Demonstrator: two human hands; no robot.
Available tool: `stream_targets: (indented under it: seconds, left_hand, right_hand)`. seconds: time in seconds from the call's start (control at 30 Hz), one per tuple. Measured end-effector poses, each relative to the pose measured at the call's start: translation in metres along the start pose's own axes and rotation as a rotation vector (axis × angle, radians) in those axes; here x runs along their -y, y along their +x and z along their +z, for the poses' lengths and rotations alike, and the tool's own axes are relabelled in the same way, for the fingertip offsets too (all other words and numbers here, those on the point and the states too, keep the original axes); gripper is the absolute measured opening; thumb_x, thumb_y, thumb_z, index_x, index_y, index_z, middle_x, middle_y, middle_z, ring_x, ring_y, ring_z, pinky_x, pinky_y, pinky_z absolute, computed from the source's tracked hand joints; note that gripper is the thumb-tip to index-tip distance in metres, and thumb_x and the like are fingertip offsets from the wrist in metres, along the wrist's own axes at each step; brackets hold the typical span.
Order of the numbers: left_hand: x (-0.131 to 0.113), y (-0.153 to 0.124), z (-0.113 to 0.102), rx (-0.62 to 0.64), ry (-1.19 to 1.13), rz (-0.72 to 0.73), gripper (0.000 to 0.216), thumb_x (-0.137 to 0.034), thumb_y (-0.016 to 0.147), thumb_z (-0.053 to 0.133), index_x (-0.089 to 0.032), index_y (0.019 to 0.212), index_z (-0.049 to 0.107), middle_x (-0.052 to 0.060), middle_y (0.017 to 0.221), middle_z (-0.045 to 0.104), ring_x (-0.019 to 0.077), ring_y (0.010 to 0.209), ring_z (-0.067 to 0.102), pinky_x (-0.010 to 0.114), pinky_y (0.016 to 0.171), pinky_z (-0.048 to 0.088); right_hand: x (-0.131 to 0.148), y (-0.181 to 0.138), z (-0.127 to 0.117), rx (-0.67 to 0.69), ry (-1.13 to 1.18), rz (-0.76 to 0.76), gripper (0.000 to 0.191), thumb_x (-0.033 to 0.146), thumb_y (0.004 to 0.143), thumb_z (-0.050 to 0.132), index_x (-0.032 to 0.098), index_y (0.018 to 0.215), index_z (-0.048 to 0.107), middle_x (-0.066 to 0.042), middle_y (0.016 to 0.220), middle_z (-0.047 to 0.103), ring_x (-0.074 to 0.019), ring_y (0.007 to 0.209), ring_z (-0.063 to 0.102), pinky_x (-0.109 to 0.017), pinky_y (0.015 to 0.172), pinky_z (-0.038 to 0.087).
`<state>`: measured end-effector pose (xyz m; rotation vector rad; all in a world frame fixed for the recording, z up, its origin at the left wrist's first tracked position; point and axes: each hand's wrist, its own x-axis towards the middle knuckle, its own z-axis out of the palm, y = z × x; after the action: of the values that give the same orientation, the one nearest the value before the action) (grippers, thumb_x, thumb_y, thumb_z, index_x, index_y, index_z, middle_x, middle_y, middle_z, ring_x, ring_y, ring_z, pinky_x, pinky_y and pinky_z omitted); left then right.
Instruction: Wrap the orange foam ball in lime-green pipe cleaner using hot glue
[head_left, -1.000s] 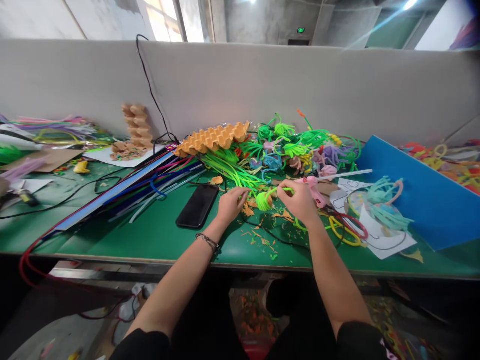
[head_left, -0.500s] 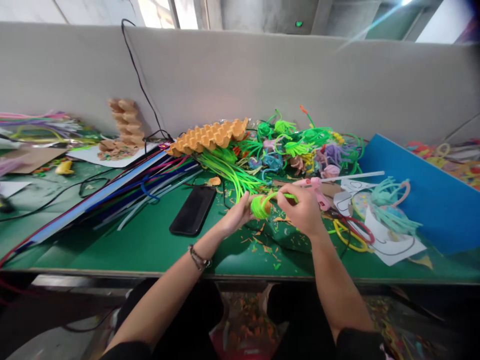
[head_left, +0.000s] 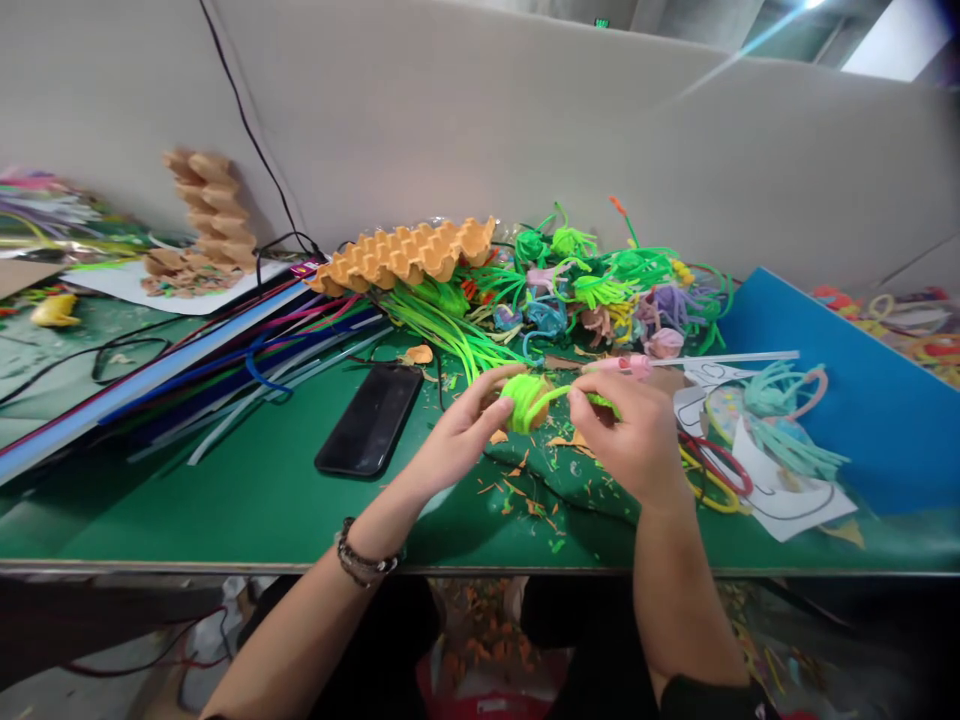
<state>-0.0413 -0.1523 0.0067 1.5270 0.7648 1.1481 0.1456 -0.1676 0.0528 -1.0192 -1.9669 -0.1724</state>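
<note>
My left hand [head_left: 461,432] is closed around a small orange piece wrapped in lime-green pipe cleaner [head_left: 523,397], held just above the green table [head_left: 247,490]. My right hand [head_left: 628,430] pinches the free end of that same green pipe cleaner, to the right of the wrapped ball. Orange scraps [head_left: 525,490] lie scattered on the table under both hands.
A black phone [head_left: 371,418] lies left of my hands. Behind are an orange egg tray [head_left: 405,252], a heap of coloured pipe-cleaner pieces [head_left: 600,290], a pink glue gun [head_left: 637,365] and long coloured strips [head_left: 225,350]. A blue board [head_left: 847,390] and paper cut-outs [head_left: 772,470] sit at the right.
Both hands have drawn nearer to me and lifted the green-wrapped piece off the table; the right hand has moved round it with the pipe cleaner's end. The camera has tilted down.
</note>
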Motion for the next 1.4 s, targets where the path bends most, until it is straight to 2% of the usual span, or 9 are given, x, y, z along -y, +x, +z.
stream_targets:
  seconds: [0.17, 0.27, 0.37, 0.5, 0.6, 0.83, 1.03, 1.2, 1.4]
  left_hand:
    - [-0.005, 0.002, 0.002, -0.106, 0.128, 0.032, 0.044, -0.052, 0.090, 0.045, -0.022, 0.122, 0.054, 0.006, 0.107, 0.061, 0.0137, 0.074, 0.057, 0.025, 0.059, 0.046]
    - [-0.010, 0.001, 0.007, -0.134, 0.093, 0.066, 0.042, -0.048, 0.089, 0.048, -0.022, 0.121, 0.052, 0.007, 0.109, 0.057, 0.0109, 0.066, 0.054, 0.024, 0.056, 0.046]
    - [-0.017, -0.002, 0.012, -0.164, 0.100, 0.114, 0.039, -0.042, 0.088, 0.048, -0.020, 0.121, 0.050, 0.008, 0.115, 0.054, 0.0115, 0.071, 0.054, 0.025, 0.060, 0.048]
    - [-0.026, -0.006, 0.013, -0.246, 0.229, 0.187, 0.035, -0.039, 0.089, 0.043, -0.018, 0.116, 0.049, 0.007, 0.107, 0.056, 0.0146, 0.077, 0.054, 0.027, 0.066, 0.046]
    - [-0.028, -0.011, 0.012, -0.282, 0.328, 0.219, 0.033, -0.038, 0.088, 0.042, -0.017, 0.113, 0.047, 0.007, 0.104, 0.056, 0.0179, 0.086, 0.054, 0.031, 0.074, 0.045]
    - [-0.032, -0.021, 0.019, -0.243, 0.402, 0.193, 0.037, -0.034, 0.088, 0.033, -0.017, 0.119, 0.044, 0.008, 0.106, 0.057, 0.0198, 0.092, 0.053, 0.036, 0.083, 0.044]
    - [-0.039, -0.023, 0.026, -0.259, 0.399, 0.232, 0.039, -0.034, 0.089, 0.030, -0.017, 0.119, 0.048, 0.010, 0.120, 0.057, 0.0249, 0.109, 0.053, 0.043, 0.092, 0.042]
    - [-0.042, -0.021, 0.026, -0.281, 0.426, 0.309, 0.033, -0.041, 0.094, 0.034, -0.020, 0.116, 0.047, 0.009, 0.115, 0.058, 0.0220, 0.105, 0.054, 0.040, 0.093, 0.042]
    - [-0.043, -0.023, 0.028, -0.244, 0.503, 0.404, 0.033, -0.041, 0.097, 0.033, -0.021, 0.121, 0.044, 0.008, 0.112, 0.057, 0.0193, 0.102, 0.054, 0.033, 0.090, 0.043]
  right_hand:
    - [0.004, 0.004, -0.006, 0.047, -0.098, -0.016, 0.013, 0.018, 0.088, 0.049, 0.016, 0.092, 0.061, -0.002, 0.076, 0.063, -0.0121, 0.065, 0.056, -0.024, 0.057, 0.042]
    - [0.009, 0.008, -0.010, 0.084, -0.148, -0.065, 0.017, 0.016, 0.089, 0.047, 0.016, 0.101, 0.060, -0.005, 0.084, 0.063, -0.0161, 0.077, 0.059, -0.028, 0.065, 0.046]
    - [0.013, 0.012, -0.013, 0.082, -0.129, -0.097, 0.018, 0.013, 0.090, 0.046, 0.017, 0.104, 0.057, -0.005, 0.088, 0.062, -0.0156, 0.077, 0.059, -0.029, 0.067, 0.048]
    - [0.019, 0.012, -0.014, 0.052, -0.023, -0.126, 0.021, 0.010, 0.088, 0.048, 0.017, 0.107, 0.053, -0.005, 0.094, 0.060, -0.0146, 0.087, 0.058, -0.027, 0.071, 0.049]
    - [0.021, 0.010, -0.015, 0.008, 0.006, -0.151, 0.017, 0.012, 0.086, 0.054, 0.017, 0.102, 0.053, -0.004, 0.090, 0.058, -0.0141, 0.087, 0.057, -0.026, 0.072, 0.050]
    - [0.022, 0.008, -0.021, -0.073, -0.011, -0.244, 0.013, 0.018, 0.082, 0.065, 0.020, 0.085, 0.053, 0.000, 0.081, 0.059, -0.0117, 0.080, 0.059, -0.024, 0.069, 0.049]
    - [0.031, 0.008, -0.022, -0.144, -0.007, -0.221, 0.013, 0.020, 0.080, 0.067, 0.022, 0.082, 0.055, 0.000, 0.079, 0.060, -0.0126, 0.075, 0.058, -0.024, 0.058, 0.047]
    - [0.035, 0.008, -0.023, -0.168, -0.033, -0.222, 0.012, 0.019, 0.079, 0.068, 0.023, 0.081, 0.056, 0.001, 0.077, 0.061, -0.0142, 0.074, 0.060, -0.030, 0.067, 0.049]
    - [0.038, 0.005, -0.027, -0.177, -0.037, -0.151, 0.011, 0.021, 0.078, 0.068, 0.024, 0.081, 0.057, -0.001, 0.078, 0.062, -0.0146, 0.075, 0.060, -0.027, 0.057, 0.048]
